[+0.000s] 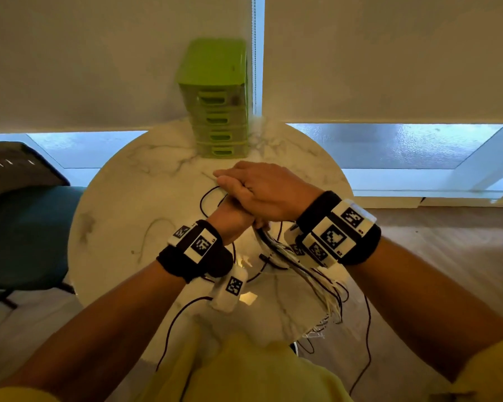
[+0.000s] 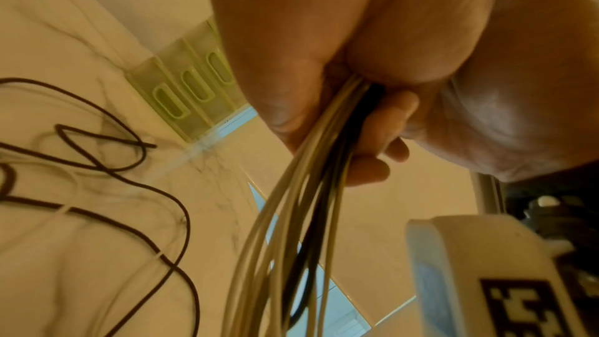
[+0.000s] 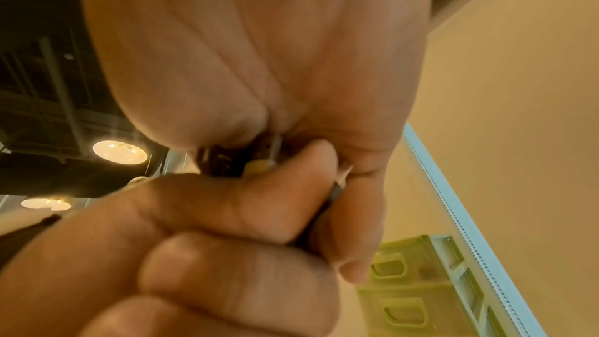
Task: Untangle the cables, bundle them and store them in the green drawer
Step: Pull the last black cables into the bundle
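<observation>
Above the middle of the round marble table (image 1: 122, 198), my left hand (image 1: 233, 217) grips a bundle of white and black cables (image 1: 298, 266). The strands hang toward the table's near right edge. In the left wrist view my fingers (image 2: 372, 171) curl round that bundle (image 2: 301, 214). My right hand (image 1: 256, 187) lies crossed over the left, and its thumb and fingers pinch a dark cable (image 3: 335, 191) at the top of the bundle. A loose black cable (image 1: 205, 198) loops on the table. The green drawer unit (image 1: 215, 111) stands at the back with its drawers shut.
A thin white cable (image 1: 148, 236) curves across the table's left side. A teal chair (image 1: 21, 233) stands left of the table. Behind the drawers hang window blinds and a bead chain (image 1: 254, 53). Black cable trails off the near edge to the floor.
</observation>
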Action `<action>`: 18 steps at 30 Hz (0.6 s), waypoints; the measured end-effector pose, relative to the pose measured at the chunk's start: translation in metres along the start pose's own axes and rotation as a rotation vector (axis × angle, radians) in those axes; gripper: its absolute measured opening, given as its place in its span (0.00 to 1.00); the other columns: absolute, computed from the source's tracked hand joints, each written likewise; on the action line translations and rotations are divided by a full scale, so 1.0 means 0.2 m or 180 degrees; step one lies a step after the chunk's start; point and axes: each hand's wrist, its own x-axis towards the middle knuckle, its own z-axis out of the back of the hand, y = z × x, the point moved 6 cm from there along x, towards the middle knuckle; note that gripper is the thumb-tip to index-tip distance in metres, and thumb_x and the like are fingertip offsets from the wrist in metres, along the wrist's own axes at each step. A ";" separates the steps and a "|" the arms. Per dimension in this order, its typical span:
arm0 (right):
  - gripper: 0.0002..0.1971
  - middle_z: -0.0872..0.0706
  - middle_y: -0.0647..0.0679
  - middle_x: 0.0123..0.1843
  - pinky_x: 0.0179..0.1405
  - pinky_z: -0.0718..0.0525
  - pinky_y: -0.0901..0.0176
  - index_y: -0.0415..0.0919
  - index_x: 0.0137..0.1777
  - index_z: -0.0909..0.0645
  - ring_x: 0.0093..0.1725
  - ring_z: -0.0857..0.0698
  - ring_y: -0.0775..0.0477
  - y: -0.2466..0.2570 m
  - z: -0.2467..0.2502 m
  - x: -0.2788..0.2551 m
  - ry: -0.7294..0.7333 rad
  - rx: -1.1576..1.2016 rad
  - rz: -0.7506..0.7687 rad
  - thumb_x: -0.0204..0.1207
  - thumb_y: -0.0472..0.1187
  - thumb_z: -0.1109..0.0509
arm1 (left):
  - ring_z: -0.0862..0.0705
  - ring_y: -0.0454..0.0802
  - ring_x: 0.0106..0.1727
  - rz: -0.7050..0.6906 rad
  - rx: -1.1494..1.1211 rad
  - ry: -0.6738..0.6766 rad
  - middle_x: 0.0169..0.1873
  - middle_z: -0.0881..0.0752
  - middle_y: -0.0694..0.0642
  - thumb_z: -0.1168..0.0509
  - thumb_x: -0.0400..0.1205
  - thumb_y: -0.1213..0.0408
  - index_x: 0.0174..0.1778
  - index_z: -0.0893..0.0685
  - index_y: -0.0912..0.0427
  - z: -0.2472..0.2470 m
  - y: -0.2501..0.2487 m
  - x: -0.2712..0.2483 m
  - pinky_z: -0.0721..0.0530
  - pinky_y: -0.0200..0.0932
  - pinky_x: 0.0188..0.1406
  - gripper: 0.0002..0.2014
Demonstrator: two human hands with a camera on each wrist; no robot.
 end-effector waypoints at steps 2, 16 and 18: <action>0.24 0.18 0.47 0.59 0.61 0.25 0.49 0.54 0.72 0.26 0.59 0.20 0.47 0.03 -0.03 0.03 0.0139 0.0147 -0.0054 0.86 0.58 0.57 | 0.19 0.39 0.27 0.0064 -0.0138 -0.0013 0.32 0.24 0.51 0.38 0.81 0.80 0.40 0.30 0.48 0.03 0.00 -0.02 0.18 0.37 0.32 0.19; 0.27 0.19 0.42 0.60 0.50 0.18 0.53 0.43 0.71 0.27 0.56 0.19 0.43 -0.78 -0.78 0.04 0.0410 0.1643 -0.2802 0.76 0.53 0.28 | 0.41 0.41 0.18 0.0863 -0.1572 0.0121 0.20 0.41 0.48 0.40 0.86 0.65 0.43 0.18 0.62 0.39 0.35 -0.03 0.41 0.35 0.16 0.09; 0.26 0.22 0.42 0.69 0.63 0.22 0.52 0.40 0.71 0.25 0.67 0.22 0.41 -0.76 -0.83 0.06 0.0662 0.1022 -0.2714 0.76 0.50 0.27 | 0.41 0.41 0.18 0.0938 -0.1639 0.0085 0.19 0.41 0.48 0.40 0.86 0.65 0.43 0.19 0.63 0.40 0.39 -0.03 0.41 0.35 0.16 0.09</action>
